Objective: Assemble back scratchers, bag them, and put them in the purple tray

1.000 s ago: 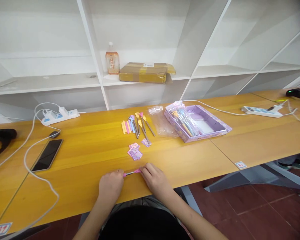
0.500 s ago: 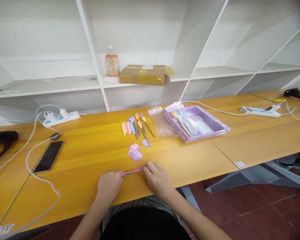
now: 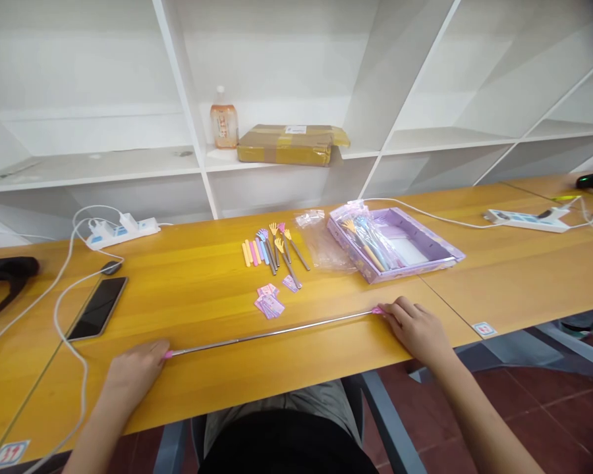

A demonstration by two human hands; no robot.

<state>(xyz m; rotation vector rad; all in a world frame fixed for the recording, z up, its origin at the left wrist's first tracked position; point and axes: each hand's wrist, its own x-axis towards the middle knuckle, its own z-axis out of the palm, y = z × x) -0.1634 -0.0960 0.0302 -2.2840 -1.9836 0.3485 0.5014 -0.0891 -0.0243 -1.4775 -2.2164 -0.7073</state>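
Nearest the camera, the left hand (image 3: pixel 134 368) pinches the pink handle end of a long, thin telescopic metal rod (image 3: pixel 271 334), and the right hand (image 3: pixel 415 326) pinches its other, pink-tipped end. The rod is drawn out to full stretch between them, running low over the front edge of the orange wooden worktop (image 3: pixel 202 289), slightly raised toward the right. Both hands are closed on the rod's ends, well apart from each other.

Just behind the middle of the rod lies a small heap of pink and purple paper tags (image 3: pixel 269 303). Farther back sits a row of short pastel-coloured sticks and collapsed hand-shaped scratchers (image 3: pixel 273 249), laid side by side. Beside them to the right lies a crumpled clear plastic bag (image 3: pixel 321 243), and next to that an open lilac cardboard box (image 3: pixel 425 253) that holds more pastel scratchers in clear wrapping.

On the left of the worktop a black smartphone (image 3: pixel 97 307) lies flat, with a white cable (image 3: pixel 62 309) looping past it from a white power strip (image 3: pixel 121 230) at the back edge. A second white power strip (image 3: pixel 526 219) lies far right.

Behind the worktop stand white shelves (image 3: pixel 99 164) that carry an orange-labelled plastic bottle (image 3: pixel 223 122) and, just beside it, a flat brown taped parcel (image 3: pixel 289 144).
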